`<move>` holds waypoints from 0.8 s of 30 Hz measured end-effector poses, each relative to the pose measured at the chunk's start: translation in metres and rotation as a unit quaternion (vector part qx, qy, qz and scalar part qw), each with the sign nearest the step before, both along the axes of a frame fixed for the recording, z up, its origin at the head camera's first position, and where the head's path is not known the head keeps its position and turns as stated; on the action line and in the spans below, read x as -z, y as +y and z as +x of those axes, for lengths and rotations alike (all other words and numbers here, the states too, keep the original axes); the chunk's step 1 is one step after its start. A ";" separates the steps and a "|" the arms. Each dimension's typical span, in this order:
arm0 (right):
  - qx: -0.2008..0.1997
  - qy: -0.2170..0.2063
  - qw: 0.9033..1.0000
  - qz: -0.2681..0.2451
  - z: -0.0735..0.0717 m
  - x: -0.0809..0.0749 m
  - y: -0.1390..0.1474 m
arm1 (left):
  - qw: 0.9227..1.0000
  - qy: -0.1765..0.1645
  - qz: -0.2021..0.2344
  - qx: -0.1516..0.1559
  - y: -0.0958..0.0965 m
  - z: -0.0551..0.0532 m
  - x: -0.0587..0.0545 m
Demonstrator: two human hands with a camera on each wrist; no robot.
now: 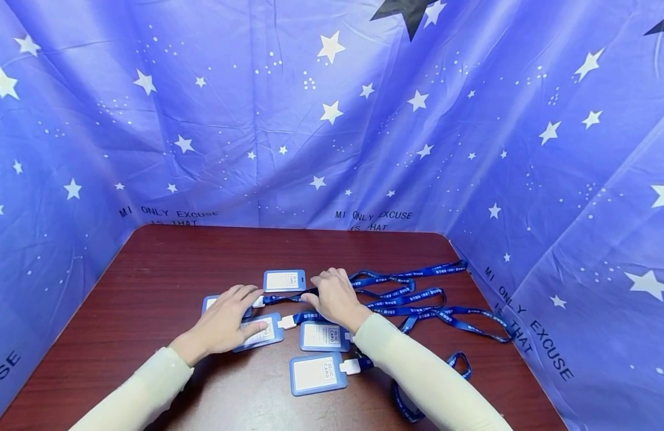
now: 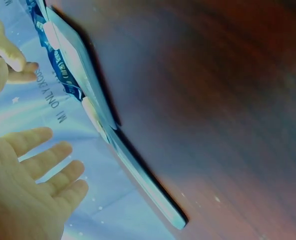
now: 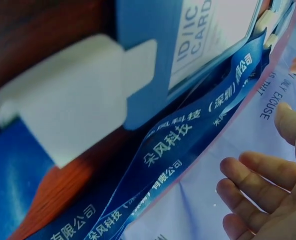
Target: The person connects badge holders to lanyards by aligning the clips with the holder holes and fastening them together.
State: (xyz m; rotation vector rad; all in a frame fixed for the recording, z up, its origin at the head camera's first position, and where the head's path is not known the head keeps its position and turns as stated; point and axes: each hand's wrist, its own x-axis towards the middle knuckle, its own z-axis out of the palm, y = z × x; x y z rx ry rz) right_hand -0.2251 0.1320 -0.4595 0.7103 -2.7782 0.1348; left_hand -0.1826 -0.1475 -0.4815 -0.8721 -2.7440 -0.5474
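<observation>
My left hand [image 1: 224, 320] is spread just above two blue-framed ID card holders on the table. It partly covers one card holder [image 1: 210, 303], and its thumb overlaps another card holder [image 1: 275, 326]. In the left wrist view, the fingers [image 2: 48, 160] are extended with nothing in them. Over the dark blue lanyards [image 1: 386, 308] hovers my right hand [image 1: 337, 299], its fingers loosely bent and holding nothing in the right wrist view. Beside its fingertips lies the farthest card holder [image 1: 280, 280]. Two more, a middle card holder [image 1: 313, 336] and a nearest card holder [image 1: 313, 374], lie below my right hand.
Lanyard straps with white text trail right across the dark red wooden table [image 1: 192, 257], one loop [image 1: 496, 329] reaching near its right edge. White plastic clips [image 1: 350, 366] join straps to holders. A blue star-patterned curtain [image 1: 256, 120] surrounds the table's back and sides.
</observation>
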 end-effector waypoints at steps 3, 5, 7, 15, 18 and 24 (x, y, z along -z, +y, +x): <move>0.002 0.001 1.000 -0.005 -0.002 0.000 0.003 | 1.000 0.002 0.000 0.005 0.001 0.002 0.000; 0.004 0.003 1.000 -0.008 -0.004 0.000 0.005 | 1.000 0.001 0.000 0.009 0.001 0.002 0.001; 0.008 0.001 1.000 -0.012 -0.006 0.001 0.008 | 1.000 0.001 -0.002 0.011 0.002 0.003 0.001; 0.022 -0.007 0.999 -0.028 -0.015 0.002 0.019 | 1.000 0.000 0.003 0.014 0.004 0.006 0.003; 0.024 -0.003 0.999 -0.029 -0.020 0.003 0.023 | 1.000 -0.001 0.003 0.013 0.004 0.007 0.002; 0.034 0.007 0.999 -0.032 -0.028 0.002 0.031 | 1.000 -0.009 -0.001 0.012 0.004 0.009 0.002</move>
